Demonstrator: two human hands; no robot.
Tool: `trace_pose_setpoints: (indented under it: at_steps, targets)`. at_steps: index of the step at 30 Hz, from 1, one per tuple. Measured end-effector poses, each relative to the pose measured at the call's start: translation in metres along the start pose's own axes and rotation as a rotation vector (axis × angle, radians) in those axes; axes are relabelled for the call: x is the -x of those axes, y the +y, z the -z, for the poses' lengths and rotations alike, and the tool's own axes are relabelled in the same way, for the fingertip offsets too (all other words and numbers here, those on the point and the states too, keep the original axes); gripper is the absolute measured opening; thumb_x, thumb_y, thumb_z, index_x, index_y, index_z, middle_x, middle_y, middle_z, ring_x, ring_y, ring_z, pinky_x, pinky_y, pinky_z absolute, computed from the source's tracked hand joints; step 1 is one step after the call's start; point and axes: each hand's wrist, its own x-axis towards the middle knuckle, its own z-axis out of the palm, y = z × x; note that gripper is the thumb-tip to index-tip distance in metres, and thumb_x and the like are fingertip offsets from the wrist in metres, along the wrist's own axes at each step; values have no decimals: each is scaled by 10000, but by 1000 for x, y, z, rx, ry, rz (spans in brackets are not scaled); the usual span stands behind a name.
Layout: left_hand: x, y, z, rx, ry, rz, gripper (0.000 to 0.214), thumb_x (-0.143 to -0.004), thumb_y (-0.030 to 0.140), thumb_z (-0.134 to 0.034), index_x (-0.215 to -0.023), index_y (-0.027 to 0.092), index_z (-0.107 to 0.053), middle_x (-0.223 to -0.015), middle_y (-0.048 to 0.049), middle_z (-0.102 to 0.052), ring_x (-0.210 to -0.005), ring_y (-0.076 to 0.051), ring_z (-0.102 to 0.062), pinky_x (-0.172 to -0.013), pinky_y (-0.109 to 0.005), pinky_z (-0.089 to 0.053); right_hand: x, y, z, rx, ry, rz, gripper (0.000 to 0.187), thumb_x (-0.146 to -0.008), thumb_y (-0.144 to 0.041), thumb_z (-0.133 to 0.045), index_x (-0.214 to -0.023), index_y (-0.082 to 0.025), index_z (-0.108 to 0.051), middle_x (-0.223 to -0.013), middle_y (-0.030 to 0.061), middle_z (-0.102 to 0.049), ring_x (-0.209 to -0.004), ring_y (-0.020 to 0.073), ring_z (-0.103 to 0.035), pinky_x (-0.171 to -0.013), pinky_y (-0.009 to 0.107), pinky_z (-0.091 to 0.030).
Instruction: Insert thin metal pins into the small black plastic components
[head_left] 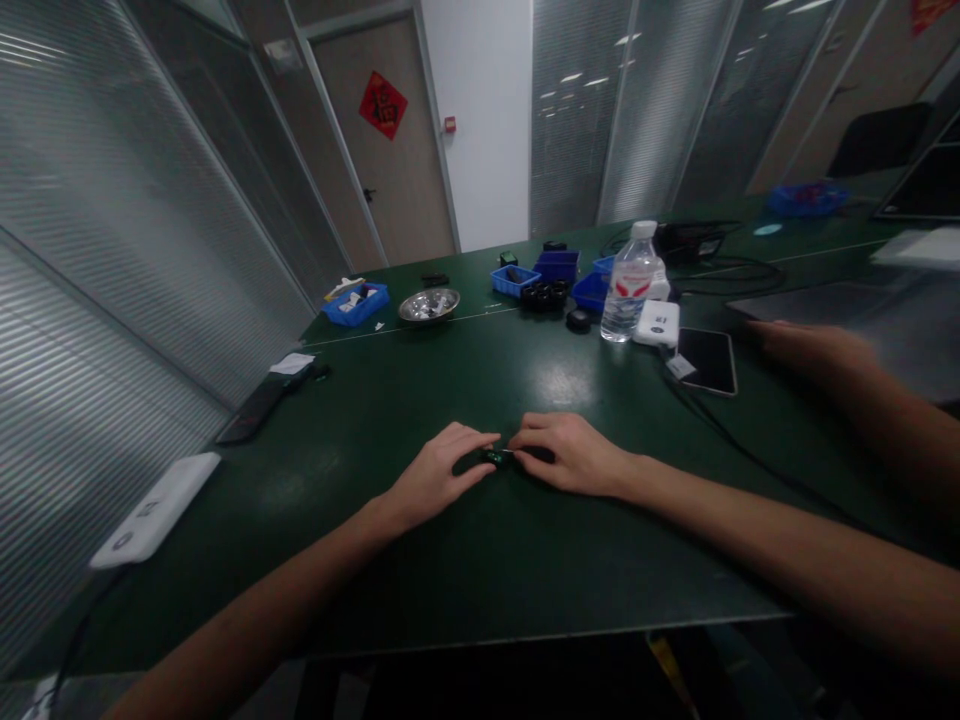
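My left hand [442, 468] rests on the dark green table with thumb and fingers closed around a small dark green piece [494, 457], perhaps a little circuit board. Its details are too small to make out. Just to the right, my right hand [566, 455] pinches a thin, pale, pin-like thing [508, 452] at its fingertips. The far end of that thin thing meets or nearly meets the green piece; contact cannot be told. Both hands lie low over the table near its front edge.
Toward the back stand a steel bowl [429, 306], a blue tray [355, 304], a blue basket [514, 280] and a water bottle [630, 285]. A phone [706, 360] lies at right, near another person's hand [814, 350]. A white power bank [156, 510] sits left.
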Motion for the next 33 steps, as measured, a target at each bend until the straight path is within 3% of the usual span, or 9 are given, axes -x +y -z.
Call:
trace_pose_setpoints:
  at_steps: [6,21,33]
  targets:
    - [-1,-1,0,-21,-35,11,234,-984,284,-609,-1184,213,-706,-1112,-61,-684,-1048,-206,-590,-913,-358,-496,0,1,0,-44,-5,35,210,-987,-259,-555,-1070,-177,-730,-951,53,-645,-773,147,-599,-696,270,-434]
    - [-2,1,1,22,-38,43,226,-987,288,-604,-1171,197,-700,-1110,-67,-686,-1050,-205,-603,-928,-366,-492,-1,-4,2,-43,-59,45,173,-986,-257,-541,-910,-156,-660,-908,35,-587,-691,115,-509,-642,255,-364]
    - [0,-2,-1,40,-1,64,209,-982,273,-606,-1144,191,-712,-1094,-68,-694,-1009,-197,-620,-865,-337,-515,-1,-4,3,7,-59,66,161,-982,-244,-533,-895,-163,-642,-900,30,-589,-687,117,-517,-621,257,-351]
